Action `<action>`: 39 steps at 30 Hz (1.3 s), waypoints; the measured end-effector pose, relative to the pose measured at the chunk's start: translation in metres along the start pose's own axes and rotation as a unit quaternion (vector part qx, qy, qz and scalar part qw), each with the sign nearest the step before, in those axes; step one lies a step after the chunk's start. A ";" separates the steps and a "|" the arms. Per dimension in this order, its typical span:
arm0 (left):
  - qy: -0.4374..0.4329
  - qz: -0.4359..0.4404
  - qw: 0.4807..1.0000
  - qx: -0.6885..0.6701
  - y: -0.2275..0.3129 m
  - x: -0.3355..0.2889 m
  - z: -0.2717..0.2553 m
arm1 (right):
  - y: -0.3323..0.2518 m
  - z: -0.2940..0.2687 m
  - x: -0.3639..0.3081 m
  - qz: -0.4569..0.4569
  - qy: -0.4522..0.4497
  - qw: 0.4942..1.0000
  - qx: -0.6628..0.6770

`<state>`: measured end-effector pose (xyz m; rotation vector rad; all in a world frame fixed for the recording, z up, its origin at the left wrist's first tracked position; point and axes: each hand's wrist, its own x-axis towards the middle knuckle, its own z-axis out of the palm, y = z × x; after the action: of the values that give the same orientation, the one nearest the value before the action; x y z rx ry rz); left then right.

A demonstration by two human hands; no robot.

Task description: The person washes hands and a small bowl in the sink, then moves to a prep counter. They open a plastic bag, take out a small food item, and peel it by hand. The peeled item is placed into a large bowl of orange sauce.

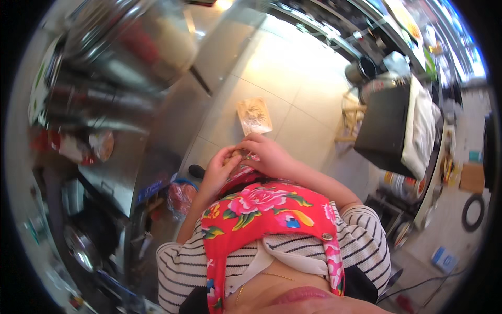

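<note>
My left hand (220, 163) and my right hand (267, 156) meet in front of my red floral apron (266, 205). The fingers of both are curled inward and touch each other. Between them there may be something small, but it is too hidden to name. Just beyond my hands, a light wooden stool top or box (254, 114) with a dark pattern stands low over the tiled floor.
A steel counter (175, 110) runs along my left, with blurred metal containers (130, 47) on it. Below its edge sits a clear plastic bag (182, 198) with reddish contents. To the right are a black box (383, 120) under white cloth and a small wooden stool (349, 121).
</note>
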<state>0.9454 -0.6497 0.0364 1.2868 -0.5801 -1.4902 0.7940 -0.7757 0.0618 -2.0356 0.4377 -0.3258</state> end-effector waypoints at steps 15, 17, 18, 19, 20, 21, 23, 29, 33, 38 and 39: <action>-0.305 0.092 0.872 0.372 0.002 0.165 0.159 | 0.078 -0.091 -0.128 0.202 0.367 0.905 0.071; -0.329 0.030 0.872 0.362 0.000 0.187 0.168 | 0.095 -0.102 -0.131 0.206 0.378 0.901 0.062; -0.343 -0.002 0.890 0.302 0.001 0.197 0.173 | 0.102 -0.109 -0.131 0.206 0.380 0.900 0.056; -0.341 0.021 0.880 0.329 0.004 0.210 0.177 | 0.110 -0.118 -0.127 0.199 0.382 0.900 0.061; -0.341 0.036 0.876 0.339 0.009 0.224 0.182 | 0.118 -0.129 -0.121 0.201 0.388 0.897 0.066; -0.344 0.069 0.877 0.327 0.014 0.234 0.186 | 0.124 -0.140 -0.114 0.202 0.378 0.901 0.067; -0.317 0.068 0.873 0.364 0.026 0.254 0.191 | 0.130 -0.164 -0.095 0.242 0.364 0.894 0.096; -0.167 0.114 0.926 0.318 0.083 0.337 0.182 | 0.160 -0.281 -0.002 0.103 0.191 0.976 -0.001; -0.101 0.104 0.960 0.241 0.120 0.367 0.177 | 0.168 -0.333 0.044 0.075 0.121 0.989 -0.045; -0.047 0.167 0.951 0.255 0.148 0.385 0.166 | 0.178 -0.349 0.096 0.137 0.099 0.978 0.122; -0.028 0.134 0.958 0.250 0.150 0.389 0.160 | 0.184 -0.351 0.108 0.114 0.072 0.983 0.122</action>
<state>0.8994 -1.0933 0.0525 1.4760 -1.1767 -1.1924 0.7182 -1.1791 0.0722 -1.7117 0.6800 -0.3682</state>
